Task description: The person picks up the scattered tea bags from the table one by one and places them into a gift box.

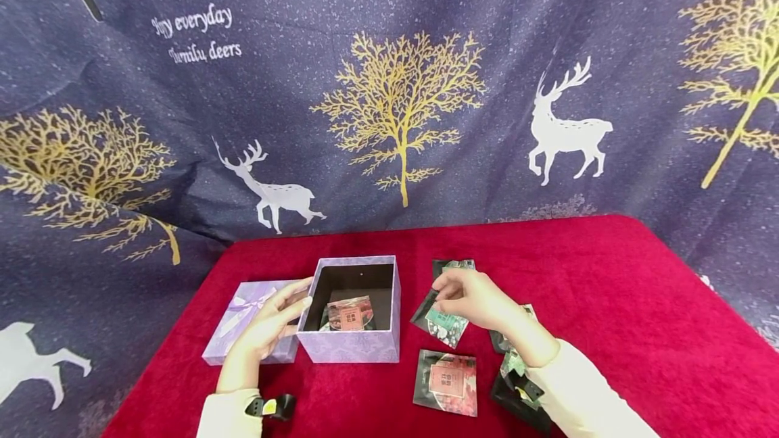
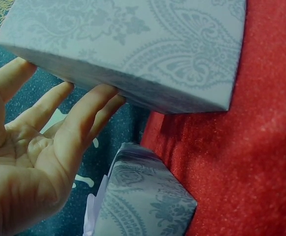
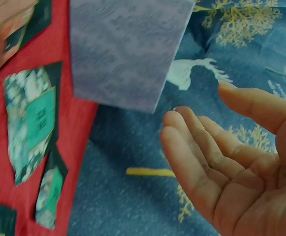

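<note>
A green packet [image 1: 447, 322] lies on the tabletop [image 1: 359, 401], right of the box [image 1: 348, 348], below the nearer right hand [image 1: 471, 297], loose-fingered and empty, while the left hand [image 1: 268, 324] touches the box's side with relaxed fingers.

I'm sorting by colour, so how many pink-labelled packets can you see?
2. One pink-labelled packet lies inside the purple box; the other packet lies on the red cloth, right of the box. More may be hidden inside the box or behind the right sleeve.
</note>
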Demonstrator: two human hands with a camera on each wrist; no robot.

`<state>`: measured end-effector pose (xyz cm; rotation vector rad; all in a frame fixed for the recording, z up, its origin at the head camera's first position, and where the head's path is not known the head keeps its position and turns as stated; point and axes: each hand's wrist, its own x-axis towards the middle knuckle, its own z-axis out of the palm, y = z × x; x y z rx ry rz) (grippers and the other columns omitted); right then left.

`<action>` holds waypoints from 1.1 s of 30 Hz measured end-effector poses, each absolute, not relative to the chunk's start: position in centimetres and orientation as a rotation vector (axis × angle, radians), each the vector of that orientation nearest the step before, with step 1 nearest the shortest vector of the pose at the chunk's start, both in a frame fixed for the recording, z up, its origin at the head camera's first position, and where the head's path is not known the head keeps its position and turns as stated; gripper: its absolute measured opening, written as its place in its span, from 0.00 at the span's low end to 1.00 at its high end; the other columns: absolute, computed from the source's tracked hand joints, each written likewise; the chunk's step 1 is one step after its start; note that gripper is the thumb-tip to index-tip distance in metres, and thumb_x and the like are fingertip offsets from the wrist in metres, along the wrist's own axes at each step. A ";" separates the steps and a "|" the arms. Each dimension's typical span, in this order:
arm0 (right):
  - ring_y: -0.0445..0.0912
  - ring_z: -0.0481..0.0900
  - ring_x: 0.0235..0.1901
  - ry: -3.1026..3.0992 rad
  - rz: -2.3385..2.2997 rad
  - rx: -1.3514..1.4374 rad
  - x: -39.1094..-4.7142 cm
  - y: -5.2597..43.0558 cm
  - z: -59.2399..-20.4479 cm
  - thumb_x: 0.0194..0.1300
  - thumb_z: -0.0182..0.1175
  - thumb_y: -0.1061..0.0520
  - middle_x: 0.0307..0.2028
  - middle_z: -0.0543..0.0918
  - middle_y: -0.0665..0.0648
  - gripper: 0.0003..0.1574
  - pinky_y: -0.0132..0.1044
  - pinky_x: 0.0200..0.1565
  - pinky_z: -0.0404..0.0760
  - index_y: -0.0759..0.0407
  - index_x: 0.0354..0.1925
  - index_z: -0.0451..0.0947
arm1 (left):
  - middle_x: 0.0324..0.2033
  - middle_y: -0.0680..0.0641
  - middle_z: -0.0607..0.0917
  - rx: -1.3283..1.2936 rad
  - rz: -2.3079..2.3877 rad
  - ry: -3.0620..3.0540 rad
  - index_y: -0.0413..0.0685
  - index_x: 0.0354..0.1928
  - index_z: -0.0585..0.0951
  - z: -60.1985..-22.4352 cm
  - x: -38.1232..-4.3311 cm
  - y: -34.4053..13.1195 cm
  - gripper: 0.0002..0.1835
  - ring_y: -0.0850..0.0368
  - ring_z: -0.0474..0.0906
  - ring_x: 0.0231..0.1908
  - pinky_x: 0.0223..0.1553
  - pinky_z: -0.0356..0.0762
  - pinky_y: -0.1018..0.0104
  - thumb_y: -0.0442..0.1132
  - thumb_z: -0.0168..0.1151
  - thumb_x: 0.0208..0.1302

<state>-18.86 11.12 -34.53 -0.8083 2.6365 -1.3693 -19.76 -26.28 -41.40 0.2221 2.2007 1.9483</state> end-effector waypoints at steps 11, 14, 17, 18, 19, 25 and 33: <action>0.48 0.83 0.32 2.713 -1.242 -0.787 -19.6 13.5 -35.9 0.50 0.67 0.66 0.29 0.85 0.59 0.13 0.34 0.31 0.79 0.68 0.36 0.77 | 0.67 0.30 0.61 0.216 1.939 2.207 0.40 0.71 0.57 -41.2 -19.7 -26.3 0.31 0.61 0.75 0.51 0.50 0.75 0.46 0.38 0.52 0.69; 0.49 0.83 0.32 2.723 -1.214 -0.768 -19.8 14.2 -36.1 0.49 0.67 0.68 0.30 0.84 0.62 0.14 0.35 0.32 0.80 0.70 0.37 0.77 | 0.67 0.31 0.61 0.193 1.938 2.210 0.41 0.70 0.58 -41.3 -19.7 -26.2 0.30 0.61 0.75 0.51 0.50 0.75 0.47 0.37 0.52 0.69; 0.51 0.83 0.32 2.732 -1.175 -0.750 -20.0 14.8 -36.3 0.47 0.68 0.68 0.31 0.84 0.65 0.17 0.37 0.32 0.81 0.73 0.38 0.77 | 0.67 0.33 0.63 0.162 1.940 2.215 0.43 0.70 0.59 -41.4 -19.8 -26.2 0.30 0.61 0.76 0.51 0.50 0.75 0.47 0.37 0.53 0.69; 0.52 0.83 0.32 2.737 -1.156 -0.751 -20.0 15.0 -36.4 0.47 0.68 0.68 0.31 0.84 0.65 0.17 0.37 0.32 0.81 0.73 0.38 0.77 | 0.67 0.33 0.63 0.164 1.937 2.216 0.43 0.70 0.59 -41.4 -19.8 -26.2 0.30 0.60 0.76 0.51 0.51 0.74 0.47 0.37 0.53 0.69; 0.53 0.83 0.33 2.743 -1.137 -0.743 -20.1 15.2 -36.5 0.46 0.68 0.69 0.31 0.84 0.65 0.18 0.38 0.33 0.82 0.74 0.38 0.77 | 0.67 0.33 0.63 0.168 1.935 2.218 0.43 0.70 0.59 -41.4 -19.8 -26.2 0.30 0.60 0.76 0.50 0.51 0.74 0.46 0.38 0.53 0.69; 0.54 0.82 0.35 2.782 -1.025 -0.718 -20.5 16.2 -37.1 0.44 0.70 0.68 0.32 0.84 0.63 0.18 0.41 0.36 0.81 0.71 0.36 0.77 | 0.67 0.31 0.62 0.205 1.922 2.226 0.42 0.70 0.58 -41.5 -19.7 -26.3 0.30 0.60 0.76 0.51 0.51 0.74 0.45 0.38 0.52 0.69; 0.50 0.80 0.31 2.837 -0.810 -0.799 -21.3 17.7 -37.8 0.38 0.71 0.71 0.29 0.83 0.59 0.20 0.39 0.35 0.78 0.67 0.34 0.76 | 0.67 0.32 0.62 0.197 1.944 2.209 0.43 0.71 0.58 -41.5 -19.8 -26.4 0.30 0.59 0.77 0.50 0.50 0.76 0.46 0.37 0.52 0.69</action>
